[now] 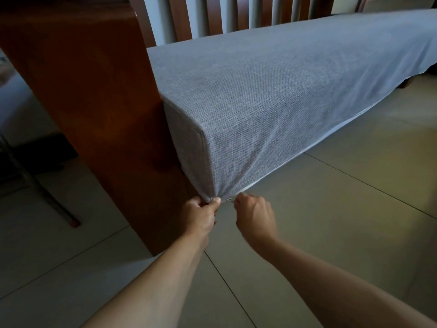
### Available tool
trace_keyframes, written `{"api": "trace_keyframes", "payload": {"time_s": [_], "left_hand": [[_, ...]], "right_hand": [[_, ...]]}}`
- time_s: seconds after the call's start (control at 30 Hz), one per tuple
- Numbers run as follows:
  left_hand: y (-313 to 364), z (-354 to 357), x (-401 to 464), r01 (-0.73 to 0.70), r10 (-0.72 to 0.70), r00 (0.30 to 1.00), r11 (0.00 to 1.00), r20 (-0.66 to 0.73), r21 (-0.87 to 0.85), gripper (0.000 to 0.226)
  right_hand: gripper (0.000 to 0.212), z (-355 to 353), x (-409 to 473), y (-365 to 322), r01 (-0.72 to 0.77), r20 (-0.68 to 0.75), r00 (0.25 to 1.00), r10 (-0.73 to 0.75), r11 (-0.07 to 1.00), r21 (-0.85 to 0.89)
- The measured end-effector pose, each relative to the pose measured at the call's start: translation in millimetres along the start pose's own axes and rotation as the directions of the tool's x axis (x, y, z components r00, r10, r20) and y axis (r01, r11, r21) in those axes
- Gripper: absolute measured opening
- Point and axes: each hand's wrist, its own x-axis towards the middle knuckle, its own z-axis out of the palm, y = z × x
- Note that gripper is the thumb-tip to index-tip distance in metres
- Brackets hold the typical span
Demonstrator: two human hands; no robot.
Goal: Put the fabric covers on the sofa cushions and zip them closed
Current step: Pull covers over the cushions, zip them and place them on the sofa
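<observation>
Left hand (201, 215) pinches the soft, stretchy cover (272, 95) at its near corner while right hand (254, 215) nips the small zipper pull (229, 199) — hold that slack fabric taut.

The cushion (272, 95) lies right of the armrest (78, 95), slats (179, 17) behind it, floor (343, 197) before it.

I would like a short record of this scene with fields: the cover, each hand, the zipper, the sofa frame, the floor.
cover: grey fabric cover drawn over the long seat cushion, bunched at the near bottom corner
left hand: left hand pinches the bunched corner of the fabric
right hand: right hand pinches at the small metal zipper pull
zipper: runs along the bottom front edge; how far it is closed cannot be told
sofa frame: brown wooden armrest panel to the left of the cushion
floor: pale tiles
</observation>
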Motion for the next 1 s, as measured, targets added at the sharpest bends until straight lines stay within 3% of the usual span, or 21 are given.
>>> {"api": "trace_keyframes", "payload": {"time_s": [0.17,0.43,0.5,0.57,0.63,0.73,0.87,1.0], "left_hand": [[-6.7,-1.2,6.6,0.008,-0.007,1.0,1.0,-0.014,0.022,0.011],[-15.4,8.5,6.0,-0.061,0.083,0.977,0.991,-0.196,0.118,0.024],[-13.3,20.2,-1.5,-0.032,0.045,0.957,0.998,-0.287,0.05,0.023],[-4.6,41.0,-13.4,0.066,-0.101,0.961,0.988,-0.259,-0.139,0.019],[9.9,77.4,-22.3,0.253,-0.28,0.959,0.906,-0.033,-0.338,0.02],[33.0,139.8,-13.2,0.392,-0.342,0.919,0.831,0.194,-0.395,0.038],[62.2,187.1,10.8,0.396,-0.428,0.899,0.701,0.093,-0.593,0.011],[63.1,189.4,18.3,0.326,-0.406,0.914,0.758,-0.019,-0.565,0.029]], "right_hand": [[0.015,-24.7,30.7,39.0,-0.148,-0.137,0.983,0.121,0.969,-0.2],[0.023,-55.9,85.6,102.0,-0.355,-0.247,0.922,0.299,0.906,-0.229],[0.024,-54.4,92.5,112.7,-0.367,-0.226,0.914,0.338,0.924,-0.105],[0.021,-46.8,93.3,118.6,-0.367,-0.18,0.912,0.367,0.929,0.033],[0.019,-40.5,92.9,123.3,-0.362,-0.162,0.91,0.382,0.921,0.142],[0.019,-35.0,93.9,127.4,-0.333,-0.143,0.919,0.368,0.918,0.217],[0.022,-38.0,93.9,132.4,-0.275,-0.154,0.94,0.304,0.944,0.184],[0.022,-51.1,98.5,142.5,-0.255,-0.195,0.949,0.249,0.967,-0.007]]}}
